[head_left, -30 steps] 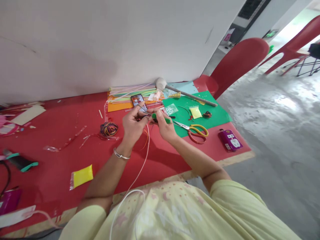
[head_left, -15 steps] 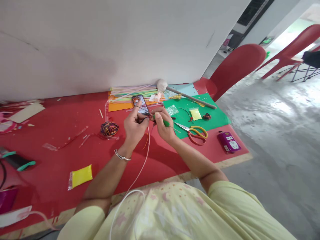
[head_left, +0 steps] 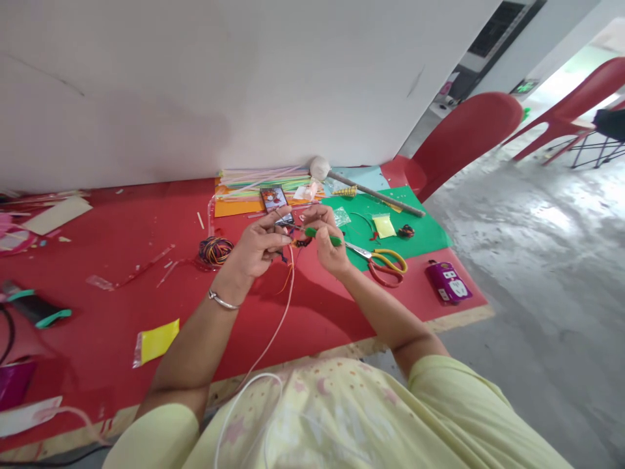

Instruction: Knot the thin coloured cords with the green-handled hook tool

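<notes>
My right hand (head_left: 331, 244) is closed around a green-handled tool (head_left: 323, 236) whose thin metal shaft points left towards my other hand. My left hand (head_left: 261, 244) pinches a small piece of multicoloured yarn work (head_left: 301, 241), dark with orange; its exact form is too small to make out. Just behind both hands lies a phone (head_left: 275, 197) with a lit picture on its screen, partly covered by my left fingers. A pale cable (head_left: 277, 324) runs from near my hands down to my lap. Left of my left hand rests a ball of multicoloured yarn (head_left: 215, 251).
Scissors (head_left: 385, 262) lie right of my hands, partly on a green sheet (head_left: 430, 233) with a pale yellow packet (head_left: 383, 225). Pipe cleaners (head_left: 266, 176) and a white-tipped grey stick (head_left: 375, 191) are along the wall. A purple box (head_left: 448, 282) sits near the right edge.
My hands have moved a little apart, with the left one shifted left and its fingers more stretched. The tool's green handle and the yarn work show more now.
</notes>
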{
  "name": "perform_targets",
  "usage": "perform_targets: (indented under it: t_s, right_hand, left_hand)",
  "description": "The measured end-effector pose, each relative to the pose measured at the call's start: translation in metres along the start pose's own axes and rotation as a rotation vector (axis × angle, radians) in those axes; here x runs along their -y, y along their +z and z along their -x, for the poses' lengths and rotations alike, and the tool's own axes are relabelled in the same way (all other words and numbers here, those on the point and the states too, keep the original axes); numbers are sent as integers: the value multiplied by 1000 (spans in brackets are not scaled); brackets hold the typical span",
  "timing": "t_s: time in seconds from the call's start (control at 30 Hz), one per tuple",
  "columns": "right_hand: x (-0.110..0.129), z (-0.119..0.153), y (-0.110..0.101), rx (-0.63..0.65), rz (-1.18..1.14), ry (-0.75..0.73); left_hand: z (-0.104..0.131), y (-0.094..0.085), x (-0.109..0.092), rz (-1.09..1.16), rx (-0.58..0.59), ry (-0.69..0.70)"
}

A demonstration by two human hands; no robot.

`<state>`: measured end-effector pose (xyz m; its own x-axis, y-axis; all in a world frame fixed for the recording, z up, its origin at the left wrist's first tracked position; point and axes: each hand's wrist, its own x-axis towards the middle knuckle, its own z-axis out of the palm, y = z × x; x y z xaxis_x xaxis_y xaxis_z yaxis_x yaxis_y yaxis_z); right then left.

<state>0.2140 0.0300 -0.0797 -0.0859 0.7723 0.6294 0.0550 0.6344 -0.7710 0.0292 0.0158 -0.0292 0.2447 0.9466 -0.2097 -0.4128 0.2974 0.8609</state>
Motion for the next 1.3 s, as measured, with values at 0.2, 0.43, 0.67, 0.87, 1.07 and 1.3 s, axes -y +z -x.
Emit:
perform_targets:
  t_s: [0.2, 0.43, 0.67, 0.87, 1.07, 1.3]
  right_hand:
    - [4, -12, -32, 217, 25, -161]
    - [11, -30, -58, 425, 83, -250]
    - [15, -36, -66, 477, 78, -199]
    - [16, -34, -67, 489, 39, -183]
    - [22, -36, -70, 505, -27, -166]
    - [19, -28, -64, 477, -91, -45]
  left_hand:
    - [-3, -13, -2, 22, 143, -57]
    - [-4, -13, -2, -28, 166, -61]
    - [-4, -11, -4, -57, 201, -80]
    - [-3, -11, -6, -86, 219, -100]
    - [-5, -11, -5, -19, 240, -102]
    - [-6, -9, -3, -16, 259, -88]
